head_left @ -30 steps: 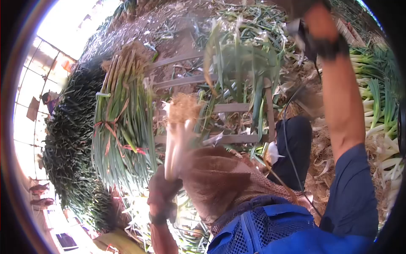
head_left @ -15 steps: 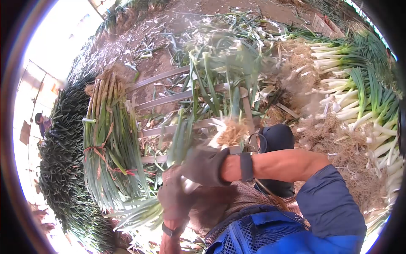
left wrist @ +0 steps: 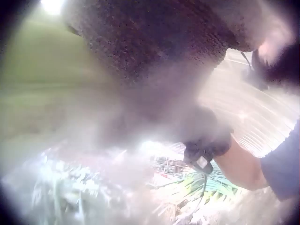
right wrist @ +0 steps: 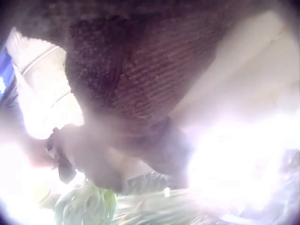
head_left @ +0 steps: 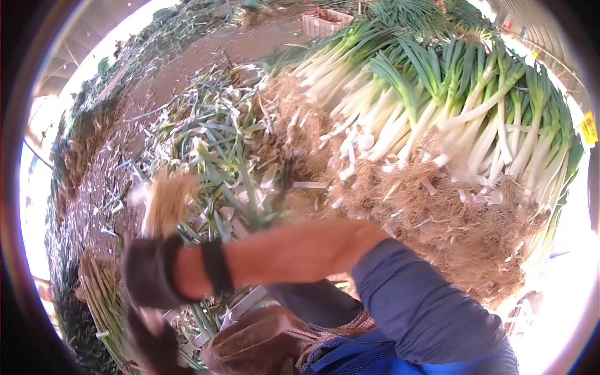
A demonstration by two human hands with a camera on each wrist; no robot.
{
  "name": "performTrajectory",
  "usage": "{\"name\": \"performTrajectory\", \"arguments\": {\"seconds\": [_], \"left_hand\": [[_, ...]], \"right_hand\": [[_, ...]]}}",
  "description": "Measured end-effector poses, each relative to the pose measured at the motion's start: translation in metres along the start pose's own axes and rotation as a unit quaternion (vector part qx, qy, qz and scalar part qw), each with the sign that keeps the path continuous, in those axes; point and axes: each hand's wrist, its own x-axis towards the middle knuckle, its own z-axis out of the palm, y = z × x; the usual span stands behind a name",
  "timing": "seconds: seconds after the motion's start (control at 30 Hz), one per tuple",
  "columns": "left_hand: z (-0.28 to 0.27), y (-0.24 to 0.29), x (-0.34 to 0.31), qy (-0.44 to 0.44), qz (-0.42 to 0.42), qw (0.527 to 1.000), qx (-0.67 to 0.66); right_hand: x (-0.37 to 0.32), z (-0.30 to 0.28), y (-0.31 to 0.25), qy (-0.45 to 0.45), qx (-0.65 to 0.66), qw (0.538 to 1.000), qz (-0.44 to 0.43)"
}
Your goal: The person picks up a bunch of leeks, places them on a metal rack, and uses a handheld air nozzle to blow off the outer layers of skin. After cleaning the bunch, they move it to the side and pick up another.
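Both hands wear dark gloves and close around one leek bunch (right wrist: 241,65). The right hand (head_left: 150,272) grips its pale stalks, with the root tuft (head_left: 169,203) sticking up beyond the glove in the head view. The left hand (head_left: 153,344) holds the same bunch just below, and in the right wrist view green leaves (right wrist: 89,206) hang beneath it. Motion blur and the gloves hide how each finger lies, so I cannot tell how tightly either hand is curled. The bunch is at the lower left of the head view, above the person's lap and near a bundle of leeks (head_left: 103,300). Loose leaves (head_left: 219,144) cover the ground ahead, and a long row of leeks (head_left: 425,109) lies to the right.
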Motion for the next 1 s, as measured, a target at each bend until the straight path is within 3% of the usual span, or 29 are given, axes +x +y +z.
{"name": "performTrajectory", "arguments": {"seconds": [0.03,0.07,0.13,0.17,0.2,0.23,0.3,0.37,0.43,0.47,0.53,0.57,0.6,0.67,0.7,0.8,0.87,0.93,0.97,1.0], "left_hand": [[-0.030,0.061,0.052,-0.028,0.041,0.997,0.054],[-0.027,0.071,0.089,0.059,0.122,0.986,0.094],[-0.049,0.167,0.147,0.187,0.262,0.932,0.170],[-0.059,0.208,0.156,0.236,0.325,0.886,0.234],[-0.055,0.232,0.152,0.218,0.356,0.897,0.144],[-0.048,0.243,0.149,0.203,0.389,0.895,0.083],[-0.016,0.239,0.140,0.128,0.427,0.895,-0.018],[0.012,0.233,0.122,0.046,0.380,0.924,0.013],[0.075,0.180,0.116,-0.037,0.302,0.950,-0.071],[0.095,0.154,0.112,-0.125,0.239,0.960,-0.071],[0.137,0.104,0.093,-0.184,0.142,0.965,-0.124],[0.152,0.080,0.080,-0.202,0.113,0.967,-0.106],[0.164,0.056,0.067,-0.219,0.084,0.968,-0.090],[0.179,0.018,0.046,-0.249,0.038,0.965,-0.076],[0.181,0.002,0.036,-0.261,0.020,0.962,-0.079],[0.177,-0.030,0.013,-0.316,-0.067,0.942,-0.095],[0.150,-0.014,0.017,-0.406,-0.171,0.894,-0.079],[0.175,-0.065,-0.016,-0.389,-0.155,0.888,-0.189],[0.178,-0.090,-0.045,-0.374,-0.161,0.882,-0.237],[0.158,-0.080,-0.053,-0.388,-0.178,0.862,-0.272]], "right_hand": [[-0.015,-0.008,0.028,0.074,-0.076,0.992,0.065],[-0.031,-0.015,0.056,0.137,-0.141,0.971,0.138],[-0.079,-0.045,0.148,0.238,-0.232,0.931,0.151],[-0.105,-0.078,0.171,0.212,-0.134,0.936,0.247],[-0.131,-0.113,0.193,0.193,-0.047,0.917,0.345],[-0.169,-0.116,0.219,0.278,-0.082,0.890,0.353],[-0.236,-0.115,0.253,0.328,-0.012,0.839,0.435],[-0.289,-0.087,0.293,0.348,0.115,0.694,0.619],[-0.329,-0.044,0.338,0.411,0.204,0.563,0.687],[-0.354,-0.014,0.357,0.389,0.243,0.535,0.710],[-0.392,0.036,0.385,0.341,0.320,0.472,0.747],[-0.365,0.024,0.351,0.262,0.373,0.424,0.783],[-0.361,0.045,0.344,0.251,0.392,0.416,0.781],[-0.336,0.073,0.320,0.237,0.459,0.407,0.753],[-0.342,0.107,0.319,0.161,0.435,0.566,0.681],[-0.286,0.124,0.260,0.228,0.594,0.475,0.608],[-0.242,0.111,0.220,0.059,0.469,0.666,0.577],[-0.214,0.099,0.196,-0.093,0.365,0.776,0.506],[-0.206,0.101,0.189,-0.110,0.350,0.807,0.463],[-0.193,0.112,0.179,-0.126,0.349,0.835,0.407]]}}
